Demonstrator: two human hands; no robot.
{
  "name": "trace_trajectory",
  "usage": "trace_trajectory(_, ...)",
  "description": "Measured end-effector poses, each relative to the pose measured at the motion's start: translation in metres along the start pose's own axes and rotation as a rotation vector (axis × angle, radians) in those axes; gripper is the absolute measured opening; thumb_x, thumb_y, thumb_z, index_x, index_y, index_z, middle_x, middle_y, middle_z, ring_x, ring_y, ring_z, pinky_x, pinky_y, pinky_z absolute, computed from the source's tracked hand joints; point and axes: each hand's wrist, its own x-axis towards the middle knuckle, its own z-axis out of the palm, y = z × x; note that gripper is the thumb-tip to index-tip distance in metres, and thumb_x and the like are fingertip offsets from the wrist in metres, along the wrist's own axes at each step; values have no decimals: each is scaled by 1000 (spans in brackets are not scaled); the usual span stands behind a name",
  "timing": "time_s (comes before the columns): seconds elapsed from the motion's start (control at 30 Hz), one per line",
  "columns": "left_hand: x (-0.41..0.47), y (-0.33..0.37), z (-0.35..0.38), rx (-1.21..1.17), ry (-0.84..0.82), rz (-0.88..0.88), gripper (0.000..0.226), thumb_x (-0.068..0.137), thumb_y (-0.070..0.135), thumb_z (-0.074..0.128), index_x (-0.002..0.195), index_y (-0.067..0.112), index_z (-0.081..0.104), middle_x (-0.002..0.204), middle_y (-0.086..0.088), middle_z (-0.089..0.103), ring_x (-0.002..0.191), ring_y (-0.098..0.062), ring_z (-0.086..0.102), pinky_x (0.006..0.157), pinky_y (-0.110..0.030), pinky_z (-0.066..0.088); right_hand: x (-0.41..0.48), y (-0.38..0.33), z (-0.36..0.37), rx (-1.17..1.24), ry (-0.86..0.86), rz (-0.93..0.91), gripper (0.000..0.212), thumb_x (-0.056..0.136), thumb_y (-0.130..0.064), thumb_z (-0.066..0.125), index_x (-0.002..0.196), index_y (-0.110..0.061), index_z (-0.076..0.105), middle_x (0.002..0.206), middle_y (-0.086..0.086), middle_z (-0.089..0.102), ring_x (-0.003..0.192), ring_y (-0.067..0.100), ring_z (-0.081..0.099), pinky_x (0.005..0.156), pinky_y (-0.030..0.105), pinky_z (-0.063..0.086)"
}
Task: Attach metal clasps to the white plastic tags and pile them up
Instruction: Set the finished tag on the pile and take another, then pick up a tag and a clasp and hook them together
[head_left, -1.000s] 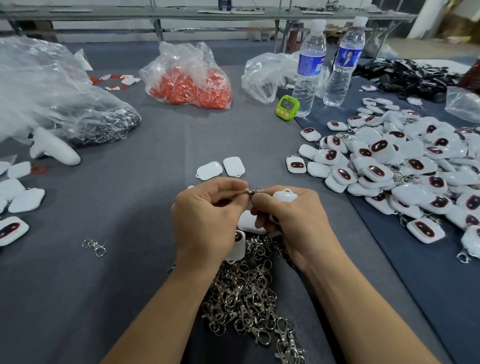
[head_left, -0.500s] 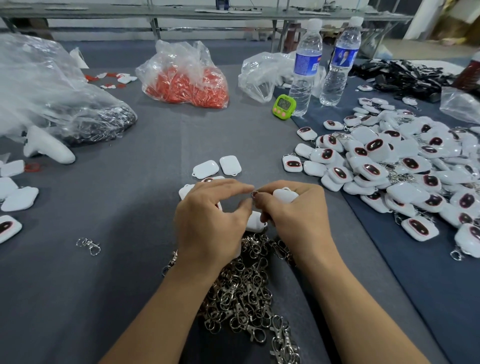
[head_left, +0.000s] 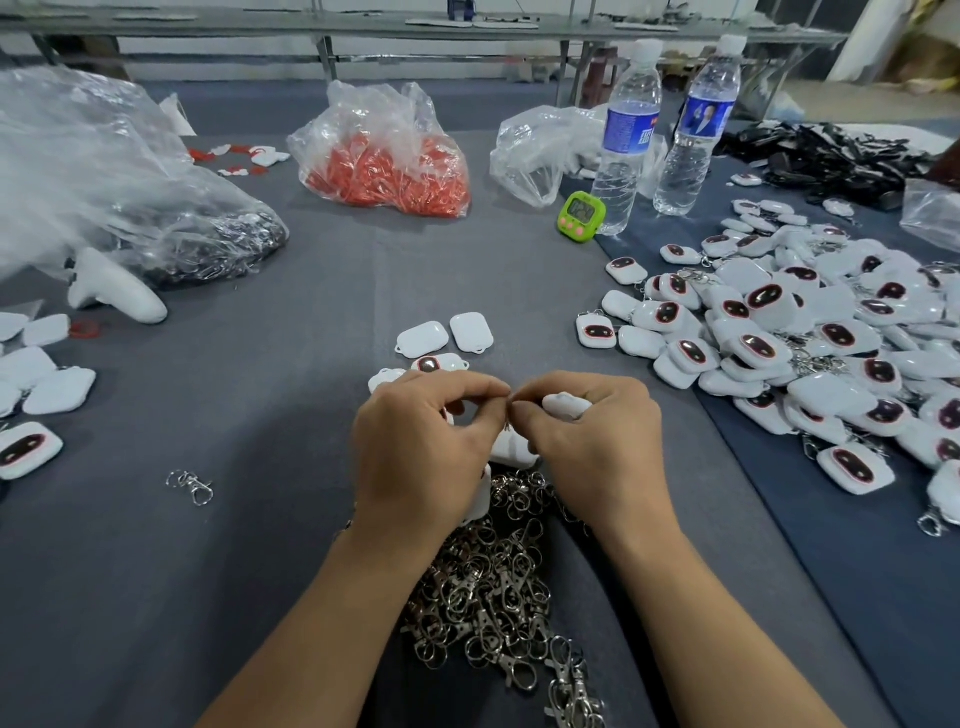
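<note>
My left hand (head_left: 421, 447) pinches a clasp (head_left: 507, 427); my right hand (head_left: 592, 441) pinches the tag (head_left: 566, 405), right beside it.

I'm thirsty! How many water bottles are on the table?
2. One water bottle stands behind the green timer; the other bottle stands just right of it. None seem hidden.

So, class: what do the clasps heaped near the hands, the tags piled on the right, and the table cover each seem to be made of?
Clasps: likely metal, polished silver; they glint with bright highlights.
Tags: probably glossy white moulded plastic, with smooth rounded edges, soft reflections and dark shiny oval insets.
Table cover: looks like matte grey fabric or felt; it shows no shine and a faint crease.
</note>
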Motion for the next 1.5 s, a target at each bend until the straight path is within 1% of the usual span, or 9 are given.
trace_trajectory(0.13, 1, -3, 1, -54, -56, -65, 10, 74, 32, 83, 76, 40, 78, 67, 28, 67, 66, 0, 62, 57, -5, 40, 3, 2, 1, 114, -22, 82, 18, 73, -19, 76, 70, -36, 79, 58, -10, 69, 53, 2, 60, 54, 17, 44)
trace_trajectory(0.6, 8, -6, 3, -366, -71, -230, 11, 66, 40, 76, 75, 45, 78, 64, 17, 71, 55, -1, 61, 57, -19, 48, 7, 4, -3, 303, -53, 161, 12, 77, -14, 76, 75, -25, 81, 54, -1, 66, 47, 7, 55, 45, 20, 42)
trace_trajectory(0.8, 22, -16, -6, -483, 160, -421, 10, 68, 36, 79, 76, 40, 79, 70, 12, 76, 62, -1, 69, 59, -16, 52, 1, -2, -8, -135, -325, 53, 32, 55, -52, 87, 84, -47, 78, 85, -27, 72, 82, -12, 66, 66, 10, 49)
trace_trajectory(0.97, 25, -18, -9, -499, 185, -477, 10, 69, 31, 81, 77, 37, 80, 74, 10, 77, 66, -4, 71, 65, -23, 54, 9, -3, 13, -331, -317, -43, 33, 65, -43, 91, 95, -37, 80, 94, -14, 66, 84, 2, 63, 75, 27, 53)
trace_trajectory(1.07, 21, -15, -10, -404, 142, -417, 13, 69, 34, 80, 79, 41, 79, 70, 13, 75, 63, -5, 70, 63, -22, 54, 16, -1, 23, -315, -145, -40, 27, 82, -37, 81, 109, -32, 78, 99, -11, 67, 95, 11, 64, 84, 26, 48)
trace_trajectory(1.2, 13, -9, -9, 36, 80, -135, 10, 70, 43, 78, 80, 44, 77, 67, 21, 66, 67, -3, 64, 66, -24, 50, 17, 6, 15, -135, -23, 58, 24, 83, -28, 74, 106, -35, 77, 88, -20, 70, 87, -4, 64, 72, 0, 38)
trace_trajectory(1.33, 5, -2, -1, 134, 34, 90, 8, 70, 34, 80, 78, 34, 77, 67, 15, 67, 71, -7, 58, 69, -31, 52, 11, 10, -3, -21, -51, 46, 17, 74, -26, 78, 83, -40, 77, 69, -22, 72, 69, -4, 67, 64, 9, 47)
trace_trajectory(1.43, 5, -2, 0, 6, -70, 54, 33, 73, 36, 76, 102, 48, 66, 78, 15, 69, 77, -8, 61, 68, -26, 48, 11, 10, -7, 6, -80, 24, 23, 77, -22, 79, 80, -45, 77, 70, -18, 74, 69, 1, 70, 66, 16, 54)
trace_trajectory(1.5, 6, -1, 0, -47, -100, 19, 31, 73, 37, 75, 96, 54, 64, 83, 28, 68, 76, -9, 63, 65, -23, 46, 13, 9, -9, 18, -84, 17, 18, 75, -26, 77, 78, -44, 77, 68, -16, 74, 67, 3, 70, 64, 18, 54)
